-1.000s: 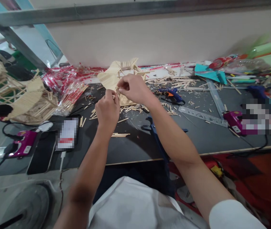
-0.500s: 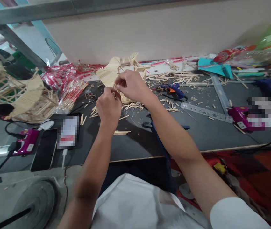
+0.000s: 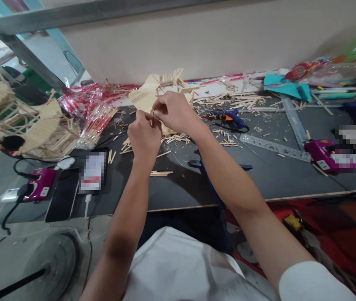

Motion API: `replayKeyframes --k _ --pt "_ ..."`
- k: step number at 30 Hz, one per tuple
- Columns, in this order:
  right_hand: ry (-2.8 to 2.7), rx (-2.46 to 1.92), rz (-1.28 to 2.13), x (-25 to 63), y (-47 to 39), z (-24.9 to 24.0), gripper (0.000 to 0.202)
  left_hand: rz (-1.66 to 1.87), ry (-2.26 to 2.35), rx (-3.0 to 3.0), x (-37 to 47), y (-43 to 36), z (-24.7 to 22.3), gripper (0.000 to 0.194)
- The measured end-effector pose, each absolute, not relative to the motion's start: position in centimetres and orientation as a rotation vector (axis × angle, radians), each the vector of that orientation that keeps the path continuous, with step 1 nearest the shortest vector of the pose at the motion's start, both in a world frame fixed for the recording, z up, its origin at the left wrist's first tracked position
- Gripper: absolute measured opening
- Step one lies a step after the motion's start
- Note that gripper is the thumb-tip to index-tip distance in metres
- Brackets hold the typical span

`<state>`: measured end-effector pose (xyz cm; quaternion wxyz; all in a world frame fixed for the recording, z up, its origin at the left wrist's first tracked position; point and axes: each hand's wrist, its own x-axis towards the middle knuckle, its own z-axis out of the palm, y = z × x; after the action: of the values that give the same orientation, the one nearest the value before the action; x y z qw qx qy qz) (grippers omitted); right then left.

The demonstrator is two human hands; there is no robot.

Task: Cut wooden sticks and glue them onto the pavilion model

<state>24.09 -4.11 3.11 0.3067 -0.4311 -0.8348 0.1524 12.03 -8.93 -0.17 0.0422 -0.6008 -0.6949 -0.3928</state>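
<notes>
Both of my hands meet at the near side of a small model built of wooden sticks, its roof of pale strips sloping away behind my fingers. My left hand is closed, with thumb and index finger pinched near the model; what sits between them is hidden. My right hand arches over from the right, its thumb and fingertips pinched close to the left fingertips. Whatever it holds is too small to make out. Loose sticks lie beneath the hands, and a short bundle of sticks rests closer to me.
A blue glue gun lies right of the hands, near a clear ruler. Blue pliers sit under my right forearm. Left are a larger stick model, phones and a purple power strip. Packaged sticks stand behind.
The view has shifted slightly, so everything appears a little further right. My hands stay pinched together at the model, with only a slight shift of the fingers.
</notes>
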Motion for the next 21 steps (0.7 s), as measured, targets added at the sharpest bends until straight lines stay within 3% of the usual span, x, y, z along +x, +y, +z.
replayKeyframes --k 10,16,21 --pt "-2.201 -1.133 0.390 23.9 -4.0 2.9 0.015 -1.206 -2.148 -1.823 12.1 -8.6 -0.1 0.019" --pt "-2.143 -1.094 0.454 24.5 -4.5 3.5 0.013 -1.208 -2.125 -1.818 11.1 -9.3 0.0 0.007" --pt "-2.072 -0.964 0.589 26.1 -7.9 3.2 0.016 -1.519 -2.003 -1.975 9.2 -12.3 0.1 0.008"
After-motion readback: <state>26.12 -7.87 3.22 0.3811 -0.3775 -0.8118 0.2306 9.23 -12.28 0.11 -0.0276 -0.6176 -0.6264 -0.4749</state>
